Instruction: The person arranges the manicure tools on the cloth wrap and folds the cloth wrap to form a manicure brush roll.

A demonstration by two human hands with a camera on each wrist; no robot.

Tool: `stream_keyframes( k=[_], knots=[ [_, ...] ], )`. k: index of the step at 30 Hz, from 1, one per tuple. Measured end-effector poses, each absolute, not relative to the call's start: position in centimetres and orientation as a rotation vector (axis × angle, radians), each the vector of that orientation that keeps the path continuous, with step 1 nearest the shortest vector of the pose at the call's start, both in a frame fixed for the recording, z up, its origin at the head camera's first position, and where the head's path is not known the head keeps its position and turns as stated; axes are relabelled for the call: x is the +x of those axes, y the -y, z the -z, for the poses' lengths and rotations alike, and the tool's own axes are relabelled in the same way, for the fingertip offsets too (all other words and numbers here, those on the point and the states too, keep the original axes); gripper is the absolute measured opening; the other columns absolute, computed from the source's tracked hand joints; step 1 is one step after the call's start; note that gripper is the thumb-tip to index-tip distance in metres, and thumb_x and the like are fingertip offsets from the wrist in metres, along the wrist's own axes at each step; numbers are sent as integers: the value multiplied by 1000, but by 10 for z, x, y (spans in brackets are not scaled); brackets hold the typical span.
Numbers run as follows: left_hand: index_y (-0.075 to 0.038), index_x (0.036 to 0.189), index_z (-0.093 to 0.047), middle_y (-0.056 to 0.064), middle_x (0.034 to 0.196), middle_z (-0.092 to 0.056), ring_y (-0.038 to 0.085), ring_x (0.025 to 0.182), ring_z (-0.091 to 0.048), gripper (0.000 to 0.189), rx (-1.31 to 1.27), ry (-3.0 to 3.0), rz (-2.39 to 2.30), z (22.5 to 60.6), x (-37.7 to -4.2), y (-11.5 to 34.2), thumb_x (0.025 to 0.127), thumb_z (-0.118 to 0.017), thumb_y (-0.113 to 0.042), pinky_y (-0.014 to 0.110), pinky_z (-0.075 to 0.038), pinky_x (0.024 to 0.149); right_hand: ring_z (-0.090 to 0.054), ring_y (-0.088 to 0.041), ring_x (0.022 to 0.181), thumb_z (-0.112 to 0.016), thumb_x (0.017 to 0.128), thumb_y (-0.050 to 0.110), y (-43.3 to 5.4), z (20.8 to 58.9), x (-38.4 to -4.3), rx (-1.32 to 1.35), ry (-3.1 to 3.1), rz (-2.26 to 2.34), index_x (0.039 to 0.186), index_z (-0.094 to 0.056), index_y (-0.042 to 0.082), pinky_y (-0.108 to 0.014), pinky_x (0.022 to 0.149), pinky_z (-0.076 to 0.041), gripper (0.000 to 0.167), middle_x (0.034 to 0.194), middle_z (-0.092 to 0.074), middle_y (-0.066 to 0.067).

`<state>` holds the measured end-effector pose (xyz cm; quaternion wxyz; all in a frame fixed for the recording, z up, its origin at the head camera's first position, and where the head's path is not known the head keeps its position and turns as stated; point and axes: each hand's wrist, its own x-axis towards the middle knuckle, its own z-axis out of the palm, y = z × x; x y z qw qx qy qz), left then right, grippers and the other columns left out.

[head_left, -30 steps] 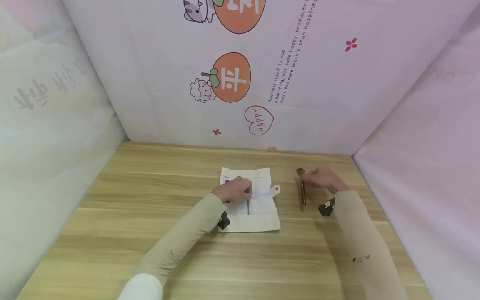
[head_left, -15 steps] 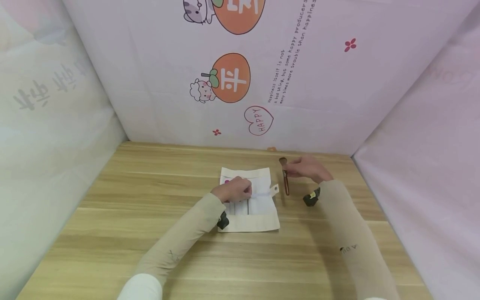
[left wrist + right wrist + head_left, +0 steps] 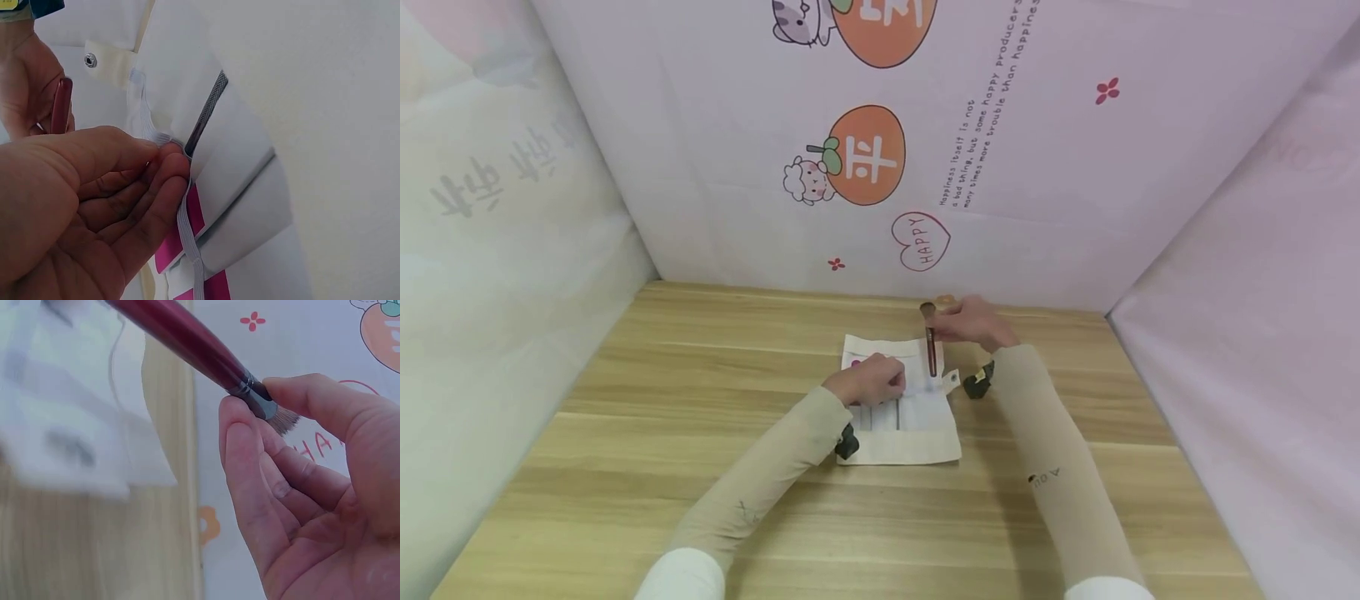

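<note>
My right hand [image 3: 972, 323] pinches a makeup brush [image 3: 932, 354] between thumb and fingers near its metal collar. The brush has a dark red handle and brown bristles [image 3: 284, 420], which point up and away in the head view. It is held over the upper right part of an unfolded white cloth roll [image 3: 925, 450]. My left hand [image 3: 872, 379] is over the roll's middle, and its thumb and fingertips pinch a pale elastic band [image 3: 182, 225] that runs across it. A slim grey patterned strip [image 3: 209, 109] lies by the band; its kind is unclear.
A snap tab [image 3: 951, 381] sticks out from the roll's right edge. Magenta-ended white pieces [image 3: 195, 209] lie under the band. The wooden table [image 3: 715, 367] meets a printed white cloth wall [image 3: 737, 233] at the back, with more white cloth on both sides.
My right hand has carried the makeup brush leftward and slightly farther back, from beside the roll to above its right part. The left hand has stayed at the elastic band.
</note>
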<state>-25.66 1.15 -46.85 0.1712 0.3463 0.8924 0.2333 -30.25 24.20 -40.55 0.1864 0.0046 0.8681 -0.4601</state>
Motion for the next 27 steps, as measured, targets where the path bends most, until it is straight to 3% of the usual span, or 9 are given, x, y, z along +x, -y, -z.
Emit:
stream_keyframes(
  k=[10, 14, 17, 21, 27],
  knots=[
    [-9, 98, -69, 0, 95, -69, 12, 84, -58, 11, 959, -2538, -671, 469, -256, -12, 105, -62, -13, 27, -50, 83, -76, -12, 85, -74, 99, 22, -226, 425, -307, 44, -2469, 1438, 120, -74, -3, -43, 99, -60, 33, 113, -79, -17],
    [-9, 98, -70, -1, 93, -68, 12, 83, -58, 10, 955, -2538, -679, 469, -256, -12, 105, -63, -13, 26, -49, 82, -75, -10, 78, -77, 97, 21, -222, 435, -308, 99, -2515, 1485, 120, -74, -5, -34, 87, -64, 35, 106, -80, -19],
    [-8, 96, -70, 0, 93, -68, 12, 82, -58, 11, 965, -2539, -691, 469, -256, -11, 104, -63, -12, 27, -49, 82, -76, -12, 79, -78, 96, 19, -219, 442, -308, 110, -2526, 1517, 135, -63, -8, -28, 80, -64, 50, 111, -78, -22],
    [-8, 96, -70, 2, 94, -70, 13, 81, -58, 13, 970, -2544, -701, 469, -256, -11, 105, -62, -11, 28, -50, 82, -76, -13, 79, -77, 96, 16, -214, 448, -309, 99, -2540, 1528, 144, -53, -9, -26, 77, -63, 60, 116, -76, -27],
    [-9, 96, -70, 1, 93, -68, 12, 83, -58, 12, 952, -2553, -692, 469, -257, -11, 105, -62, -12, 27, -50, 81, -74, -10, 73, -79, 95, 17, -208, 457, -309, 102, -2555, 1511, 130, -66, -9, -25, 74, -63, 46, 106, -79, -22]
  ],
)
